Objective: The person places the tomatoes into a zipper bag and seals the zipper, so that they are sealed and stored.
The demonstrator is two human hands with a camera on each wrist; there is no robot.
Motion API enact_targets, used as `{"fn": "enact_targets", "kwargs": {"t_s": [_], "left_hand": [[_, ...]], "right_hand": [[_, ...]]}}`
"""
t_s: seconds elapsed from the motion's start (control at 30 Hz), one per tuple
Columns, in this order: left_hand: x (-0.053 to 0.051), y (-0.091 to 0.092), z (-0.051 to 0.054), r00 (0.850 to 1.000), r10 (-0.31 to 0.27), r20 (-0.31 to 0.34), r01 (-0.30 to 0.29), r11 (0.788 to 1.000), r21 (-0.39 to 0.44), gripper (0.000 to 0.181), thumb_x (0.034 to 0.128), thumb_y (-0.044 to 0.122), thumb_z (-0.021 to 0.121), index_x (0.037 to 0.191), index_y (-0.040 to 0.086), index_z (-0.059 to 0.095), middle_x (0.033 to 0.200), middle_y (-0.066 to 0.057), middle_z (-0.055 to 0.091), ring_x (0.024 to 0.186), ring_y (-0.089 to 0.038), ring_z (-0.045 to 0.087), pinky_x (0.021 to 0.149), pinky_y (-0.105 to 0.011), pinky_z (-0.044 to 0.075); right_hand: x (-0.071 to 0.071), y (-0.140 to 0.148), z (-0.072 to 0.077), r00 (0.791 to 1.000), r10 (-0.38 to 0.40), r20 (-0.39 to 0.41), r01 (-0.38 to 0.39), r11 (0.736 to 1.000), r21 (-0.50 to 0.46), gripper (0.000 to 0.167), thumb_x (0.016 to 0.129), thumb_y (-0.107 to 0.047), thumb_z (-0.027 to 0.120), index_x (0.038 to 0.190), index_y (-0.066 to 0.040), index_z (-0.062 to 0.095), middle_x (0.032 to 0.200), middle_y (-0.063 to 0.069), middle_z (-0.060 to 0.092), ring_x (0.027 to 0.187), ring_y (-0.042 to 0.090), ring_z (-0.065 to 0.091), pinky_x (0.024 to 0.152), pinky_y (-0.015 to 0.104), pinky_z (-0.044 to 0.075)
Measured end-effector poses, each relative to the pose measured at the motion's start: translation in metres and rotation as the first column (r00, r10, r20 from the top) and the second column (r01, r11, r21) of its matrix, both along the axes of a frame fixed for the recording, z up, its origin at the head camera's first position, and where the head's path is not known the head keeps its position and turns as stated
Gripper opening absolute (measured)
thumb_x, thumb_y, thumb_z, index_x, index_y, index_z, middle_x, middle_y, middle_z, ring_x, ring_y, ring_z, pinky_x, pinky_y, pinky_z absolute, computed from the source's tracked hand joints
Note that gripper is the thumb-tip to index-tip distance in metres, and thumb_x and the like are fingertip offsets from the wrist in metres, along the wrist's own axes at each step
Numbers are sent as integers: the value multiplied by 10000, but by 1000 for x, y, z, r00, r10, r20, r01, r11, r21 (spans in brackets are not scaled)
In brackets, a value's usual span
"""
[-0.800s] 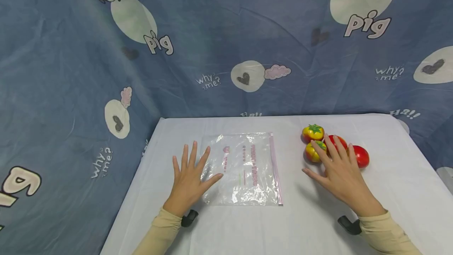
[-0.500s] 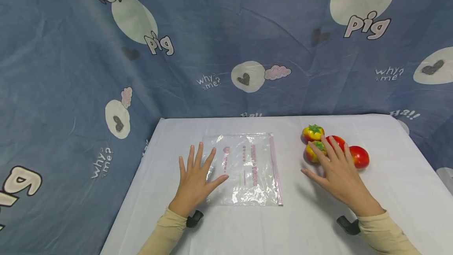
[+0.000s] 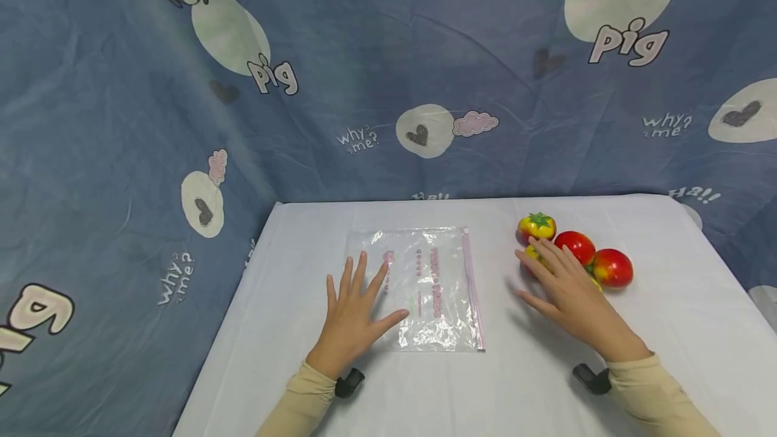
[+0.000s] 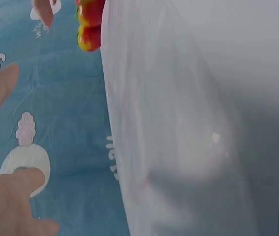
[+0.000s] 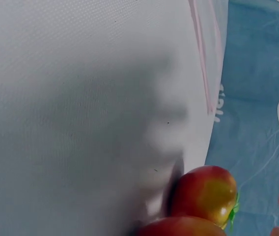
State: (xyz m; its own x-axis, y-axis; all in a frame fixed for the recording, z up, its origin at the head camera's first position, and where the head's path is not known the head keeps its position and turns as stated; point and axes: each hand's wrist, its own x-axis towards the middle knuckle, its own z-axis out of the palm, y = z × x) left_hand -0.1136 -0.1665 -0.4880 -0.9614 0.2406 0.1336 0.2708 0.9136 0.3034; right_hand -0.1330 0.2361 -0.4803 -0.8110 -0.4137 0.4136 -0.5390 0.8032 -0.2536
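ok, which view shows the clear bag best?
Head: nearly all of the clear bag shows, including its pink strip; the left hand covers part. Right wrist catches only its pink-edged end; in left wrist, its outline can't be made out.

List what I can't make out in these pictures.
Head: one fruit, mostly hidden by the right hand.
Head: near left corner of the bag, behind the left hand.
Head: the bag's print, too small to read.
Right wrist: lower fruit, cut off by the bottom edge.
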Motion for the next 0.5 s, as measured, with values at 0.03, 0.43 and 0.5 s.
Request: {"fn": "enact_targets", "kwargs": {"t_s": [0.03,0.43,0.5], "left_hand": [[1,2,-1,1000,-4,9,4,1000,-3,932,887,817,512,1648,370,213,1761,-80,45,1626,-378,18,1237,-758,21],[3,20,-19,994,-65,86,65,998,-1,921,882,802,540,1613,269,368,1747,-103,132,1624,-372,68,1251,-746,47],[2,22,-21,991,-76,110,76,997,7,914,888,795,538,1611,261,374,1743,-106,139,1625,-371,65,1258,-736,36]], "right_hand": [[-1,0,-1,1000,5,-9,-5,1000,3,749,820,-315,852,1482,-139,550,1582,196,446,1463,430,381,1319,529,205],[-10,-5,-10,999,31,-28,-31,999,14,693,811,-298,861,1423,-106,600,1505,178,534,1419,394,451,1178,595,409],[-10,-5,-11,999,33,-31,-32,999,8,688,812,-296,860,1421,-105,602,1500,185,539,1415,397,456,1161,609,416]]}}
